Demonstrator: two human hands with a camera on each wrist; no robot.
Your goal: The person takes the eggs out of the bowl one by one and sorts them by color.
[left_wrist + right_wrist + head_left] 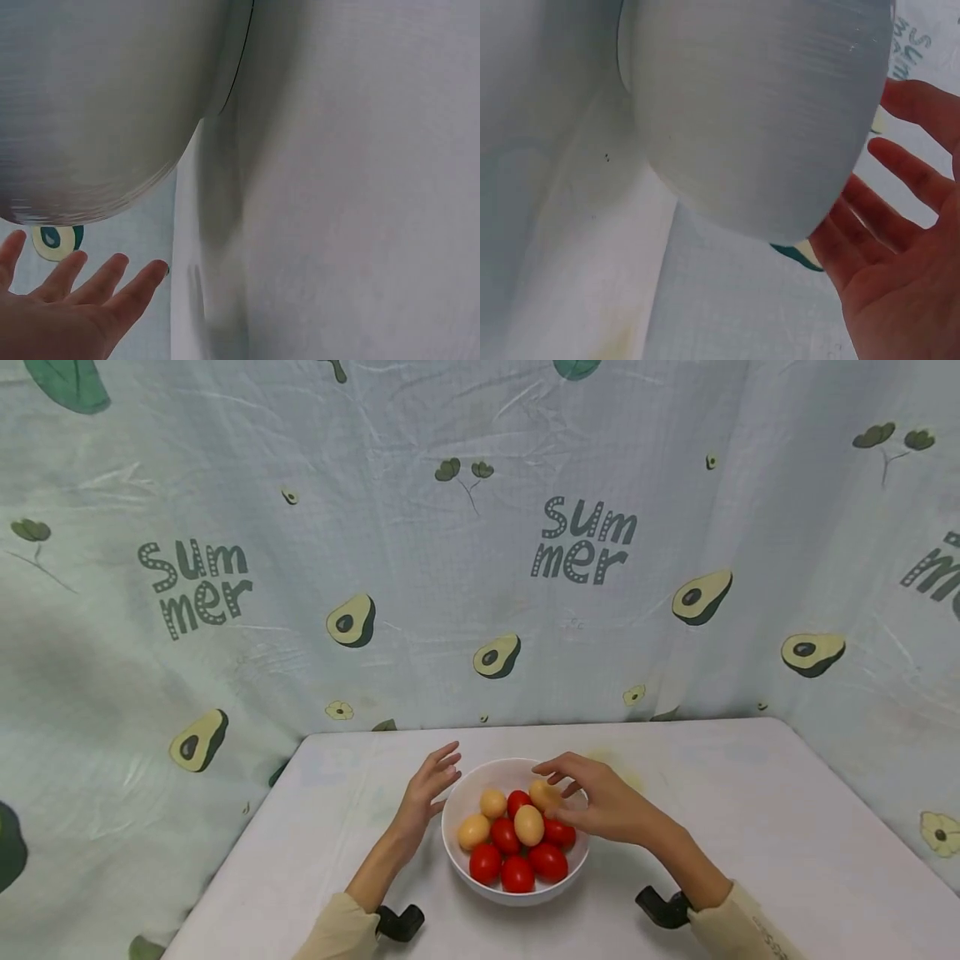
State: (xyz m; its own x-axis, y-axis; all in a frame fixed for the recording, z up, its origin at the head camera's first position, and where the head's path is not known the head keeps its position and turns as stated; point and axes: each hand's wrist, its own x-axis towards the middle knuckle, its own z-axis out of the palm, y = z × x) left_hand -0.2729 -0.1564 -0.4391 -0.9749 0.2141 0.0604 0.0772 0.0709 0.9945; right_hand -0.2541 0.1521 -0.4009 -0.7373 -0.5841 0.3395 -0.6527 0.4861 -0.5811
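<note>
A white bowl (517, 900) holds several tan eggs (528, 825) and several smooth red egg-shaped pieces (517, 874), whose kind I cannot tell. Over its right rim reaches my right hand (600, 802), fingers gently bent and spread above the tan egg (542, 795) at the far right; contact with it is unclear. My left hand (427, 793) is just outside the left rim, fingers apart and holding nothing. In the left wrist view, the left hand (67, 315) shows spread fingers below the bowl's outer wall (112, 105). The right wrist view has the right hand (907, 262) beside the bowl's wall (757, 112).
The bowl stands on a white-covered table (360, 843). Behind and beside it hangs a pale cloth (420, 552) printed with avocados and lettering. A black wrist mount (401, 924) sits at the left cuff, another black mount (663, 907) at the right.
</note>
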